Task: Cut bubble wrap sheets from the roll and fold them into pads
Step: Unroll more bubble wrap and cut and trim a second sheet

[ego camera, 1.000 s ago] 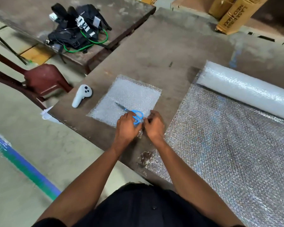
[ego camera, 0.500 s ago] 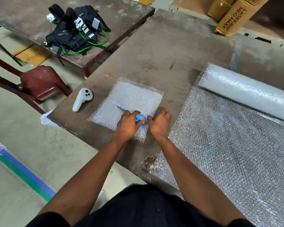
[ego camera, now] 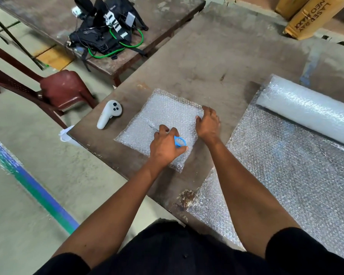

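A folded bubble wrap pad (ego camera: 163,116) lies on the brown table (ego camera: 207,62). My left hand (ego camera: 165,145) rests on the pad's near part and covers blue-handled scissors (ego camera: 179,141), whose blade tip pokes out to the left. My right hand (ego camera: 208,124) presses on the pad's right edge, fingers bent over its far right corner. To the right, the bubble wrap roll (ego camera: 306,108) lies across the table with its unrolled sheet (ego camera: 286,171) spread toward me.
A white handheld controller (ego camera: 108,116) lies left of the pad near the table edge. A maroon plastic chair (ego camera: 60,88) stands to the left. Black gear with green cable (ego camera: 105,30) sits on a second table. Cardboard boxes (ego camera: 310,18) lie at the far right.
My right hand slid from the pad's near edge up along its right side to the far corner. My left hand stayed on the scissors. The view shifted slightly.
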Demonstrator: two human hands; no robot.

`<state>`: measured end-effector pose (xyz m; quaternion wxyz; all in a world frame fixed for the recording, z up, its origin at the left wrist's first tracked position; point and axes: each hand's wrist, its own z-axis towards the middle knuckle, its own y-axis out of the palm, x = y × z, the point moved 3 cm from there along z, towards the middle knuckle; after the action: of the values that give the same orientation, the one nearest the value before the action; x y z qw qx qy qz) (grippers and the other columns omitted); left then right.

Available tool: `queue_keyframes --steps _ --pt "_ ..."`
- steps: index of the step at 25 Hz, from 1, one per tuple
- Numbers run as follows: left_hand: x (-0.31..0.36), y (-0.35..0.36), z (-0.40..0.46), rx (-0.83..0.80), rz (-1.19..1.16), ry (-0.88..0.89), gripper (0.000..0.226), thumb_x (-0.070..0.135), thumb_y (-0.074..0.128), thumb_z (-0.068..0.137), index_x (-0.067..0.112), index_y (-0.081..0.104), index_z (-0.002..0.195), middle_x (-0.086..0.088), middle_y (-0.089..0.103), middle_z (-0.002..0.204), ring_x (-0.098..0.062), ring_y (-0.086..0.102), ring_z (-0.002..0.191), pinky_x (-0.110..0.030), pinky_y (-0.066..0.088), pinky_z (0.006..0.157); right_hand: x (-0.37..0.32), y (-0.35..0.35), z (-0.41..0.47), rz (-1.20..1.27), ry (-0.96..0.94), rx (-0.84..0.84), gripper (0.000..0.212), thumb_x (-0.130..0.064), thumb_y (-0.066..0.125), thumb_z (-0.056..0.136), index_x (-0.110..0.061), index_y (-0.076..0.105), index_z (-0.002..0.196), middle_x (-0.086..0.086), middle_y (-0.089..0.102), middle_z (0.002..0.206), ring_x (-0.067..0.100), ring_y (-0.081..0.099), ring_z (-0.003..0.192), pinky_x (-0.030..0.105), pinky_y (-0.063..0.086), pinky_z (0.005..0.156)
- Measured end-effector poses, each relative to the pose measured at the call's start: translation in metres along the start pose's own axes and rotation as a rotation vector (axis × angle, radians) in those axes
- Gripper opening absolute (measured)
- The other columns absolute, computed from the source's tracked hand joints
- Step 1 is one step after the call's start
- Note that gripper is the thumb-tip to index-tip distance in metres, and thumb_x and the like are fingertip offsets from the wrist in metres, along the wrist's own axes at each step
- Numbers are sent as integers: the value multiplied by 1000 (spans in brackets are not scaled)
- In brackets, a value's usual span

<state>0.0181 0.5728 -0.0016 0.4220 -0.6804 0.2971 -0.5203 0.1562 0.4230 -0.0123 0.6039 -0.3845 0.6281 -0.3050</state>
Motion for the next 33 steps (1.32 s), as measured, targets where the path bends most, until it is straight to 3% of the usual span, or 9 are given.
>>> queue_keyframes --steps 5,9,13,17,20,22,26,29,33 --pt "5 -1 -2 85 -149 3 60 53 83 61 28 58 110 -3 42 120 -27 48 107 -38 47 100 -11 0 10 7 58 -18 54 -36 65 103 -18 47 151 16 39 147 40 42 139 50 30 117" --pt "10 -9 3 163 -195 29 59 53 76 60 21 53 105 4 53 107 -20 47 106 -29 27 95 -9 -6 10 7 -12 101 39 -38 67 100 -21 65 134 12 45 133 36 47 129 47 34 110" --pt "13 -15 8 146 -295 -22 48 50 72 70 21 50 102 8 59 99 -14 53 94 -25 20 94 -8 -14 6 -9 -94 182 29 -39 69 101 -27 74 127 6 55 126 28 53 123 45 34 102" --pt "15 -12 9 137 -275 12 47 54 60 75 18 56 105 8 58 104 -17 51 101 -28 24 97 -6 -20 1 -93 -143 199 24 -39 75 96 -32 76 119 0 60 130 23 51 125 42 28 101" --pt "13 -8 7 115 -315 -33 28 37 70 85 19 60 104 3 49 108 -16 36 104 -35 35 102 -9 -21 -4 3 -192 188 17 -33 79 92 -32 73 108 -6 67 118 21 53 120 35 17 86" --pt "11 -6 6 133 -369 -52 17 26 68 90 18 59 103 -1 44 111 -18 32 108 -42 40 104 -8 -17 -7 88 -265 140 14 -28 79 91 -31 70 102 -11 71 107 22 57 114 36 20 84" --pt "7 -3 7 184 -457 -126 6 15 57 98 14 57 104 -6 40 114 -24 36 113 -48 39 106 -4 -6 -27 258 -388 70 40 -29 85 87 -32 65 122 -15 72 99 8 65 94 34 27 90" --pt "2 -3 3 198 -581 -189 11 16 53 104 17 63 107 -4 38 121 -26 51 114 -43 45 106 -5 3 -40 226 -444 23 29 -41 84 89 -30 76 114 -11 73 104 12 67 96 40 31 96" --pt "-3 -8 2 210 -657 -246 31 5 46 103 13 68 122 -7 39 128 -15 62 89 -34 48 105 -7 6 -58 134 -575 58 21 -36 76 97 -25 82 114 -7 73 117 19 65 113 38 29 93"
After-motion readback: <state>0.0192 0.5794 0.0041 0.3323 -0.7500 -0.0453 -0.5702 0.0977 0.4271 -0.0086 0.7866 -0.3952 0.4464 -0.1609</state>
